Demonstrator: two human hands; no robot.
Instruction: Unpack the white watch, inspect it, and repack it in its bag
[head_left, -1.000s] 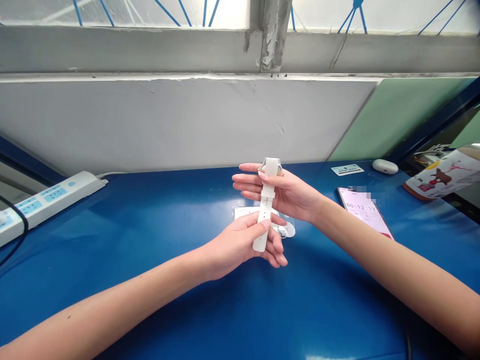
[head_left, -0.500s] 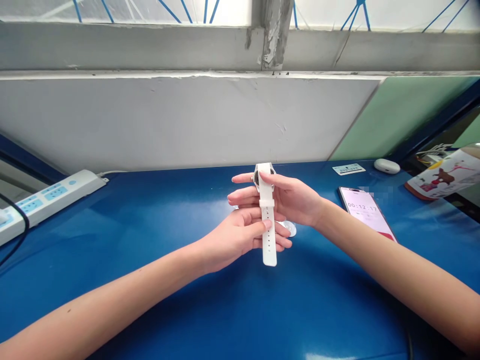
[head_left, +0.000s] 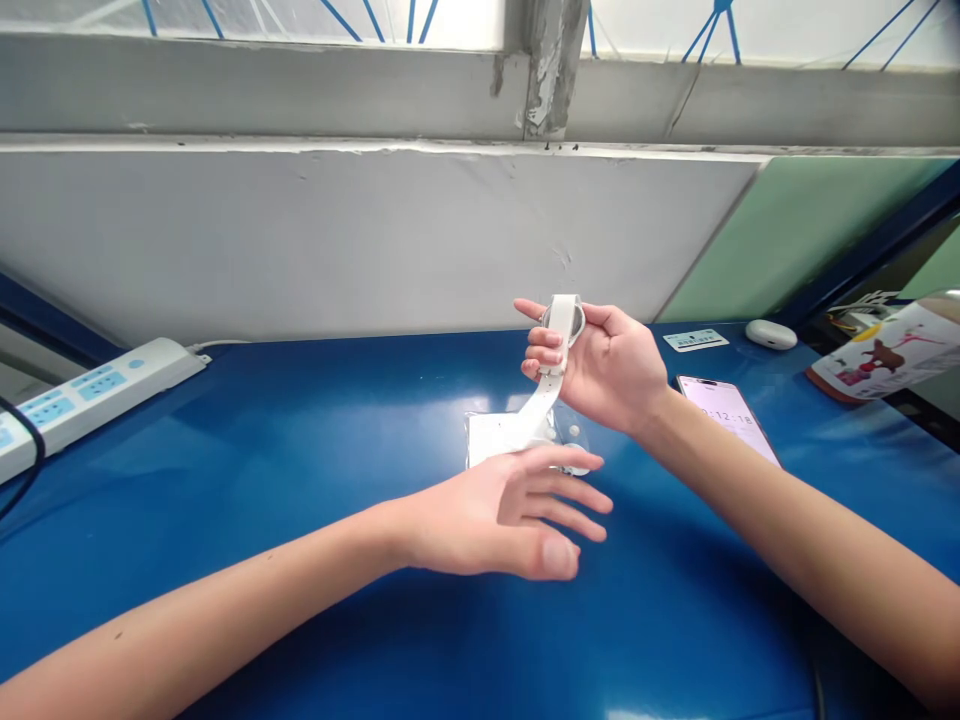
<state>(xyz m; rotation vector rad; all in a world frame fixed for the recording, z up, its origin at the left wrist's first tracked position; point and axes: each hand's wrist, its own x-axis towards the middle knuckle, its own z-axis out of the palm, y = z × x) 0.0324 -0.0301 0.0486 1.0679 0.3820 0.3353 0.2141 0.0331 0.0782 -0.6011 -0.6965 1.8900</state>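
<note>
My right hand (head_left: 607, 368) is raised above the blue table (head_left: 300, 470) and grips a white wristwatch (head_left: 559, 345) by its round case, fingers curled round it. The white strap hangs down and left toward my left hand. My left hand (head_left: 510, 512) hovers lower, palm turned sideways, fingers stretched out and apart, holding nothing; its fingertips are just below the strap's end. A clear plastic packet (head_left: 491, 438) with a round white piece lies on the table behind my left hand.
A phone (head_left: 731, 415) with a lit timer screen lies right of my right wrist. Farther right are a white card (head_left: 695, 339), a white earbud case (head_left: 772, 333) and a printed package (head_left: 889, 355). A white power strip (head_left: 82, 395) sits at the left edge by the wall.
My left hand has let go of the strap, opened and dropped lower. My right hand has lifted the watch up and to the right, turning it so the strap trails down.
</note>
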